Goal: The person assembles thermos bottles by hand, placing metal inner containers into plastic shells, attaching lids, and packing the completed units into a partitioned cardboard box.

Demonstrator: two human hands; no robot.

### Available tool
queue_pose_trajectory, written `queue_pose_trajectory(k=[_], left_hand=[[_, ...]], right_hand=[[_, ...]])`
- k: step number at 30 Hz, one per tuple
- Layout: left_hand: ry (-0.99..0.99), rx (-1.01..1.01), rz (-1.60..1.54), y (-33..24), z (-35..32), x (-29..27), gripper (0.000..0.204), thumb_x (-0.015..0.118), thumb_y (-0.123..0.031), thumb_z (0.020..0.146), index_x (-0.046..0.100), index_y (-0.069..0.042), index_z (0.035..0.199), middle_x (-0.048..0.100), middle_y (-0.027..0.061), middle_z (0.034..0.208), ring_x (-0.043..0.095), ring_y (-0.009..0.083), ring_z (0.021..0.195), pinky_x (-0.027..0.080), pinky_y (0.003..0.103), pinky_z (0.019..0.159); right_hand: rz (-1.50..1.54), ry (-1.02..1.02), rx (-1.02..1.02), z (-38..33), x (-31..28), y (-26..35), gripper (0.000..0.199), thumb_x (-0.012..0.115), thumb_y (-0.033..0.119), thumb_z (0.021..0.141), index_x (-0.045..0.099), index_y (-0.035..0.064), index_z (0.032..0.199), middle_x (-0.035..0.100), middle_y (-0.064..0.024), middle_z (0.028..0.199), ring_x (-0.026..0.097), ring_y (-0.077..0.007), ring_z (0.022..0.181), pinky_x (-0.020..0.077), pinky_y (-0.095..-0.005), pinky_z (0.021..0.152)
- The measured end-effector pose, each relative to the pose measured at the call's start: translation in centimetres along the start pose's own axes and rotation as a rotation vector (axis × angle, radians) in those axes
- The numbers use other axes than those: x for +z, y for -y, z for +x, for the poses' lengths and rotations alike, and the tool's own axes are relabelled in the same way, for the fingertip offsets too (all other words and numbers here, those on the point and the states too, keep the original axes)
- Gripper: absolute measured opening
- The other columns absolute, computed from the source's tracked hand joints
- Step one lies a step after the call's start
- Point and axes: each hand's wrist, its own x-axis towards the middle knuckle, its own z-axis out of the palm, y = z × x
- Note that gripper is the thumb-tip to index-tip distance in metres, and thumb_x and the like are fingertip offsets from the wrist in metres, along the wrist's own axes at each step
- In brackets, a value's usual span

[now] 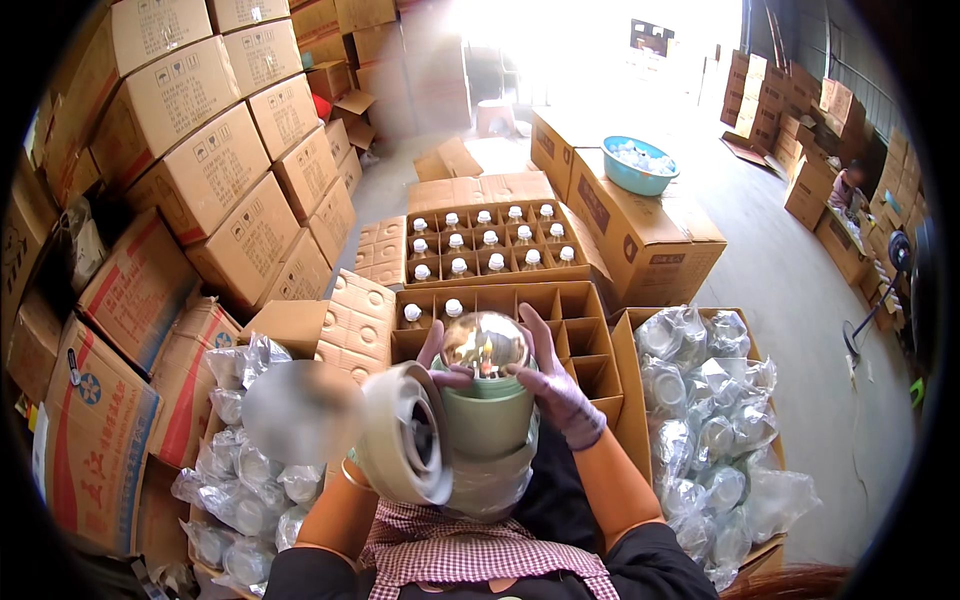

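Observation:
A silvered, rounded glass flask liner (pixel 487 343) sits in the mouth of a pale green cylindrical flask body (pixel 488 415) above my lap. My left hand (pixel 447 362), in a lilac glove, cups the glass from the left, thumb at the green rim. My right hand (pixel 555 383), gloved alike, holds it from the right with the thumb at the rim. Beneath the green body is something wrapped in clear plastic (pixel 490 485). A pale grey ringed round part (pixel 405 435) hides much of my left wrist. Left of it is a blurred whitish disc (pixel 295 412) I cannot identify.
Ahead, a divided carton (pixel 590 292) holds a few white-capped bottles; a fuller one (pixel 490 262) stands behind it. Cartons of plastic-wrapped parts (pixel 700 430) flank me. A blue basin (pixel 640 167) rests on a large box. Stacked cartons (pixel 205 165) rise left; a person (pixel 850 190) is far right.

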Motion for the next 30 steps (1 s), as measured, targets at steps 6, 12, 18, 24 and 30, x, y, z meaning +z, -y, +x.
queue_pose_trajectory(k=[6, 12, 18, 24, 30], left_hand=[[-0.062, -0.026, -0.719, 0.4, 1.1, 0.1, 0.042, 0.058, -0.035, 0.104, 0.063, -0.013, 0.139, 0.061, 0.0209, 0.143, 0.018, 0.0317, 0.158, 0.022, 0.048, 0.128], [-0.007, 0.063, -0.798, 3.5, 1.4, -0.2, 0.054, 0.059, -0.033, 0.104, 0.048, -0.010, 0.151, 0.055, 0.0215, 0.148, 0.037, 0.0329, 0.148, 0.039, 0.044, 0.119], [-0.086, -0.121, -1.198, 3.3, 0.9, 2.4, 0.066, 0.050, -0.029, 0.108, 0.022, -0.002, 0.161, 0.043, 0.0234, 0.156, 0.061, 0.0253, 0.128, 0.055, 0.031, 0.105], [-0.170, -0.140, -1.028, 3.5, -0.6, 0.6, 0.058, 0.044, -0.034, 0.109, 0.040, 0.001, 0.155, 0.035, 0.0196, 0.164, 0.038, 0.0239, 0.150, 0.042, 0.033, 0.120], [-0.175, -0.008, -0.874, 4.1, -0.1, 1.4, 0.053, 0.048, -0.031, 0.107, 0.054, 0.010, 0.141, 0.030, 0.0213, 0.166, 0.038, 0.0290, 0.151, 0.042, 0.035, 0.119]], right_hand=[[-0.481, 0.606, 0.082, 6.1, -3.5, 4.0, 0.065, 0.077, 0.024, 0.091, 0.054, 0.0015, 0.147, 0.052, -0.0147, 0.151, 0.044, -0.0264, 0.145, 0.0305, -0.0398, 0.122], [-1.199, 0.654, 0.119, 8.5, 1.1, 6.1, 0.044, 0.080, 0.029, 0.078, 0.076, 0.0079, 0.116, 0.075, -0.0088, 0.111, 0.071, -0.0229, 0.107, 0.0538, -0.0336, 0.097], [-1.889, 0.385, 0.422, 9.3, 4.4, 2.3, 0.078, 0.047, 0.072, 0.091, 0.080, 0.0014, 0.099, 0.078, -0.0181, 0.098, 0.075, -0.0322, 0.100, 0.0578, -0.0425, 0.092], [-1.321, 0.533, 0.225, 9.1, 1.7, 5.4, 0.055, 0.066, 0.051, 0.093, 0.072, 0.0020, 0.119, 0.074, -0.0167, 0.113, 0.072, -0.0295, 0.104, 0.0547, -0.0416, 0.097], [-1.092, 0.676, 0.184, 8.1, -0.7, 3.9, 0.059, 0.080, 0.036, 0.081, 0.070, 0.0120, 0.133, 0.074, -0.0148, 0.116, 0.071, -0.0240, 0.107, 0.0536, -0.0363, 0.099]])
